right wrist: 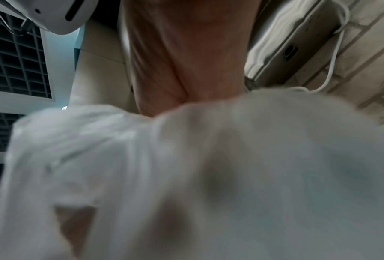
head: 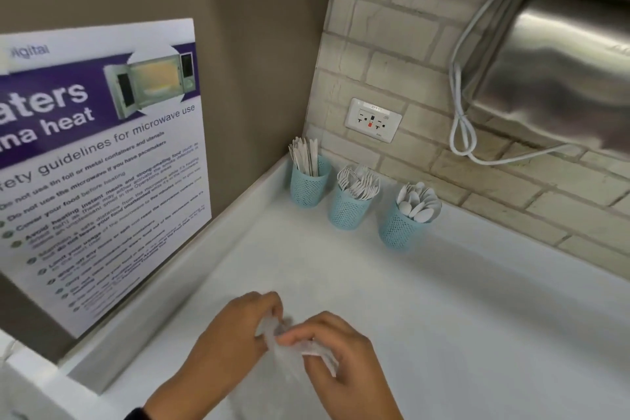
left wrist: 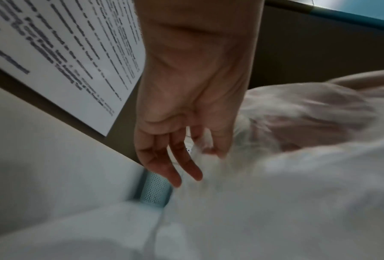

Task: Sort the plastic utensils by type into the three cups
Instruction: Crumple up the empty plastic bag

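Three blue mesh cups stand in a row at the back of the white counter (head: 460,317). The left cup (head: 308,186) holds white knives (head: 305,155), the middle cup (head: 347,210) forks (head: 359,182), the right cup (head: 399,228) spoons (head: 419,199). Near the front edge both hands hold a crumpled clear plastic bag (head: 286,358). My left hand (head: 252,320) pinches its top between thumb and forefinger. My right hand (head: 327,348) grips it from the right. In the left wrist view the left hand (left wrist: 199,158) pinches the bag (left wrist: 275,193). The bag (right wrist: 186,176) hides the right hand's fingers in the right wrist view.
A microwave safety poster (head: 102,164) leans on the left wall. On the brick back wall sit a power outlet (head: 373,119) and a steel dispenser (head: 562,61) with a looped white cable (head: 460,133). A raised lip borders the counter on the left.
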`<control>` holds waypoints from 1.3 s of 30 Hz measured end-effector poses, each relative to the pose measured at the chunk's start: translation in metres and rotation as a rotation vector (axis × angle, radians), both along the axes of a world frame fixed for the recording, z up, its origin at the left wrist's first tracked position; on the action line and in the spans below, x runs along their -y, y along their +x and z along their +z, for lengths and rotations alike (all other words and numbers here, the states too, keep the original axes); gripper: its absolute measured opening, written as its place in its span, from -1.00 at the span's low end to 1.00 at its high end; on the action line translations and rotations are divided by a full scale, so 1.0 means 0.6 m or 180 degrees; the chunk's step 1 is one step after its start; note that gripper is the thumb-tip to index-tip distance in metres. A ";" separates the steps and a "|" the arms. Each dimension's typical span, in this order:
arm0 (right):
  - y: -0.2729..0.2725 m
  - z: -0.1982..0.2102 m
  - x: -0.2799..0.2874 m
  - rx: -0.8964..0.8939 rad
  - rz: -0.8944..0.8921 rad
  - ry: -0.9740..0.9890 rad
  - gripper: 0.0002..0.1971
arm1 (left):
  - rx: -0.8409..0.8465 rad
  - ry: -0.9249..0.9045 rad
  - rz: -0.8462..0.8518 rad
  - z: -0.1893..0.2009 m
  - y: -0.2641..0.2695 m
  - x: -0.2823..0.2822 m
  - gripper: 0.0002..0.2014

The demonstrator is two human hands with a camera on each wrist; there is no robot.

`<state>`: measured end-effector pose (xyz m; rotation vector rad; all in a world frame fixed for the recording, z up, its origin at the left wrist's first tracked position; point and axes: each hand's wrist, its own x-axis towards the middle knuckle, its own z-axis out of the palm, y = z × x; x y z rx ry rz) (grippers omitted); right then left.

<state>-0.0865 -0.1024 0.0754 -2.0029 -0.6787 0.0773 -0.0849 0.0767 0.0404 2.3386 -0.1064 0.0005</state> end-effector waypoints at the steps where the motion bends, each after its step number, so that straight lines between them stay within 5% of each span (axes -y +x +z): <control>1: -0.003 -0.004 0.006 -0.0013 0.0032 -0.0163 -0.49 | 0.0072 -0.0130 0.0204 0.005 0.001 -0.004 -0.83; 5: -0.001 -0.022 0.036 -0.0092 -0.0025 -0.0585 -0.40 | 0.0331 -0.0835 0.0850 0.034 0.002 -0.016 -0.82; 8: -0.003 -0.017 0.046 -0.0226 -0.0001 -0.0906 -0.59 | 0.0407 -0.1422 0.1019 0.060 0.004 -0.016 -0.72; 12: 0.004 0.005 0.052 -0.0641 -0.0676 -0.0139 -0.88 | 0.0380 -0.1687 0.0966 0.074 0.004 -0.014 -0.74; 15: 0.014 0.016 0.052 -0.0791 -0.1431 0.0524 -0.95 | 0.0278 -0.2194 0.0632 0.084 0.000 -0.010 -0.74; 20: 0.030 0.003 0.040 -0.0687 -0.1005 -0.0021 -0.25 | -0.0191 -0.2892 -0.0508 0.108 -0.010 -0.004 -0.66; 22: 0.036 -0.008 0.030 -0.0410 -0.0738 -0.0464 -0.32 | -0.0467 -0.3142 -0.0870 0.113 -0.015 0.003 -0.56; 24: 0.044 -0.013 0.027 -0.0273 -0.0874 -0.0458 -0.66 | -0.0403 -0.3260 -0.0618 0.112 -0.013 0.005 -0.54; 26: 0.052 -0.007 0.039 -0.0251 -0.1263 -0.0198 -0.90 | -0.0025 -0.3134 0.0136 0.103 -0.002 -0.006 -0.65; 28: 0.054 0.000 0.056 -0.0375 -0.1555 0.0027 -0.82 | 0.0170 -0.2833 0.0753 0.098 0.008 -0.028 -0.77; 32: 0.053 0.007 0.071 -0.0482 -0.1833 0.0209 -0.83 | 0.0139 -0.1868 0.1039 0.086 0.011 -0.044 -0.79; 35: 0.051 0.003 0.064 -0.0479 -0.1837 0.0146 -0.87 | 0.0667 -0.1006 0.0770 0.078 0.006 -0.025 -0.48; 39: 0.037 0.014 0.036 -0.0435 -0.1427 0.0168 -0.86 | 0.0619 -0.0365 -0.0403 0.077 0.000 0.024 0.03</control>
